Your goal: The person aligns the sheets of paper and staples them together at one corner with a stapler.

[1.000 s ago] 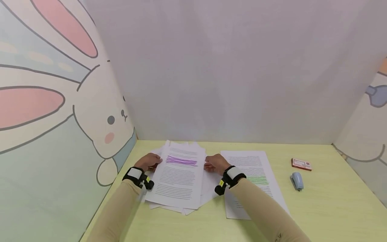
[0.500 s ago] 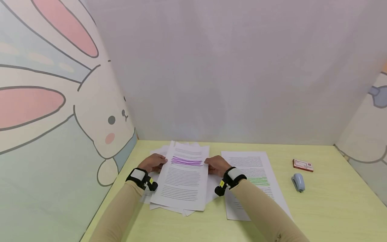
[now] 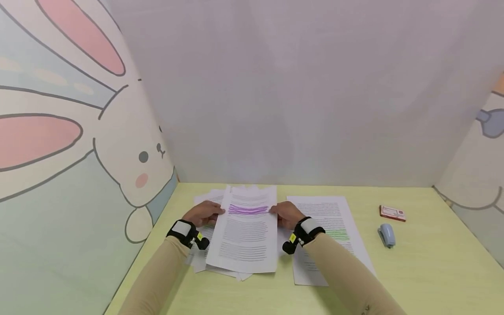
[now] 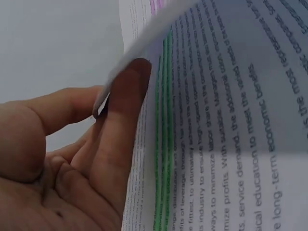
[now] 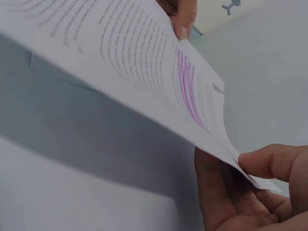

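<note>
A printed sheet of paper (image 3: 245, 232) with a band of purple highlighter is held up between both hands, over a spread of loose sheets (image 3: 200, 259). My left hand (image 3: 203, 213) pinches its left edge, thumb on top and fingers beneath. At the opposite edge, my right hand (image 3: 288, 215) grips it between thumb and fingers. In the right wrist view the paper (image 5: 139, 62) bows, its near edge lifted above the surface. Under the raised edge, the left wrist view shows a printed page (image 4: 216, 187) with green highlighter stripes.
Right of the hands lies a stack of paper (image 3: 315, 210) with green highlighting, partly covered by the right forearm. A small blue stapler (image 3: 387, 235) and a red-and-white box (image 3: 392, 213) sit farther right on the yellow table (image 3: 429, 262). A pale wall (image 3: 299, 109) rises behind.
Both hands and the purple-marked sheet have shifted right, the left hand most. The right hand, earlier at the sheet's edge, now pinches it. More of the loose sheets shows at left.
</note>
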Motion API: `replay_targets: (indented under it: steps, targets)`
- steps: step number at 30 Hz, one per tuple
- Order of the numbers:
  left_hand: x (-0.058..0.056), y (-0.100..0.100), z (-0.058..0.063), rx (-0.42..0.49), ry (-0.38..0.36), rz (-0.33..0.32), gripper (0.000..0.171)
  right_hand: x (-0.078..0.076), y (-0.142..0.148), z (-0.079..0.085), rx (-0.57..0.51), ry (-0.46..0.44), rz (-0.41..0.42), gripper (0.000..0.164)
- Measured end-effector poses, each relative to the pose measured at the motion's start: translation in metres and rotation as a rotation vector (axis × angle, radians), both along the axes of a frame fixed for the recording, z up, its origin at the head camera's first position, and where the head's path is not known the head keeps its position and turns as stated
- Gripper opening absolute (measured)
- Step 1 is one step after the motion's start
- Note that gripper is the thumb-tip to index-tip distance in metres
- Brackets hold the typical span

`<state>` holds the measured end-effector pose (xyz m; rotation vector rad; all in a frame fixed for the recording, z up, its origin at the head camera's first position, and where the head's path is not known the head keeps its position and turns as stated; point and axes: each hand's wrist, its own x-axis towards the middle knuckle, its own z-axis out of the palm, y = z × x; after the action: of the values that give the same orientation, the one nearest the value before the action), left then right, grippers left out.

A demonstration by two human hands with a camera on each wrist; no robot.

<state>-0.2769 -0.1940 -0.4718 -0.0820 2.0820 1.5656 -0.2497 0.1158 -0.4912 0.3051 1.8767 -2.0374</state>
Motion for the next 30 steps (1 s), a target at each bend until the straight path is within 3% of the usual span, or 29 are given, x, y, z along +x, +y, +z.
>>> replay_targets:
  steps: [4, 11, 16, 21, 30]
  targets:
    - [-0.001, 0.009, 0.003, 0.003, 0.028, -0.001, 0.030, 0.000, 0.012, 0.005, 0.060, 0.032, -0.021, 0.002]
    - [-0.002, 0.022, 0.012, 0.041, 0.029, -0.032, 0.042, 0.003, 0.033, 0.015, 0.000, 0.033, -0.004, 0.034]
    - [-0.001, 0.033, 0.023, 0.110, 0.010, -0.095, 0.046, 0.009, 0.051, 0.021, -0.004, 0.072, 0.030, 0.036]
    - [-0.002, 0.051, 0.032, 0.123, 0.025, -0.126, 0.045, 0.013, 0.073, 0.029, 0.008, 0.120, 0.052, 0.036]
    - [-0.004, 0.093, 0.030, 0.138, 0.026, -0.183, 0.038, 0.023, 0.113, 0.036, 0.070, 0.115, 0.012, 0.039]
